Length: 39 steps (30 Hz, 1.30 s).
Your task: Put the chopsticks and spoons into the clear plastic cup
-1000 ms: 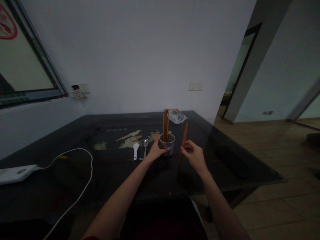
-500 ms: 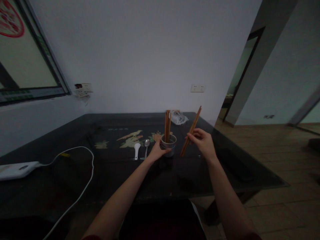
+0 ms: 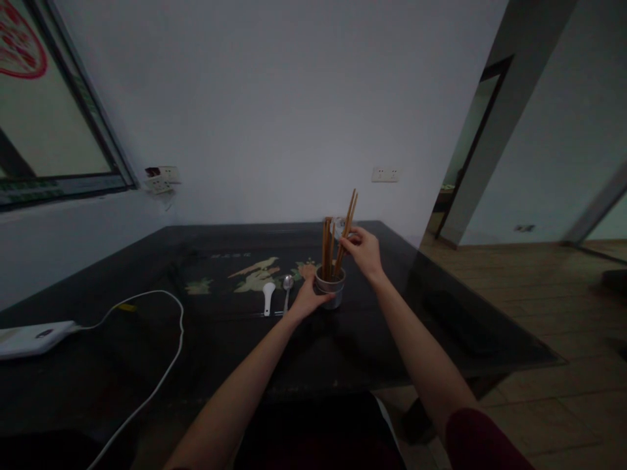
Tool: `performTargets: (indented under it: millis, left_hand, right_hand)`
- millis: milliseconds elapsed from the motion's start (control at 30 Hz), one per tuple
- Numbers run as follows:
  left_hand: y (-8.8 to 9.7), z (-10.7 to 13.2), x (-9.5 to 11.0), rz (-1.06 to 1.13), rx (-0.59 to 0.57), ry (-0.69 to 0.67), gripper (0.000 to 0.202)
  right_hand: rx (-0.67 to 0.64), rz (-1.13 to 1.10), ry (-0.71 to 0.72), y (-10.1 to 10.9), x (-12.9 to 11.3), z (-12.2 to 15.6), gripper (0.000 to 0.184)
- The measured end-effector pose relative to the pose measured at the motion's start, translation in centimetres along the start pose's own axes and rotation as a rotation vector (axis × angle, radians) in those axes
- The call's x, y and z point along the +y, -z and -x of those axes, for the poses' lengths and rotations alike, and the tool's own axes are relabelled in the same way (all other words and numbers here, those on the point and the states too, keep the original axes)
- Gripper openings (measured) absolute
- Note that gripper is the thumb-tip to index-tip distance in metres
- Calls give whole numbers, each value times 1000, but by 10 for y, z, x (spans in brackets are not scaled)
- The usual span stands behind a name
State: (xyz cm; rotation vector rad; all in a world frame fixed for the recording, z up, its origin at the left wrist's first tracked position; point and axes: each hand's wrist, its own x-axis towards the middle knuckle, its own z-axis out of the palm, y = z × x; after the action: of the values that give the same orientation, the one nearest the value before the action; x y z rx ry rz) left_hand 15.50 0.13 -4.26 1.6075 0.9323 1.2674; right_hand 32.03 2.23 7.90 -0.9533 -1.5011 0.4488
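Left hand (image 3: 304, 301): arm extended forward, fingers curled in a sideways grasp, thumb up. Right hand (image 3: 363, 252): arm extended further, raised higher, fingertips pinched together, wrist bent.

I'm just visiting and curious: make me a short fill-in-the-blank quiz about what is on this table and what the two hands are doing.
1. The left hand steadies a small metal ____ on the dark table.
2. The right hand holds a pair of wooden ____ with their lower ends inside it.
3. Left of the left hand lie two ____, one white and one metal.
4. A white ____ curves over the left part of the table.

Missing words: cup; chopsticks; spoons; cable
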Motion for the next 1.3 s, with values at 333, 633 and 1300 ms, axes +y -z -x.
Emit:
performTargets:
  millis: [333, 633, 1300]
  left_hand:
    - [0, -1, 2, -6, 27, 19, 85]
    - [2, 0, 3, -21, 21, 37, 84]
    - [3, -3, -6, -30, 19, 54, 82]
  right_hand:
    - [-55, 208, 50, -6, 30, 14, 19]
    - [-87, 189, 17, -14, 46, 15, 21]
    - [-140, 35, -110, -23, 58, 21, 25]
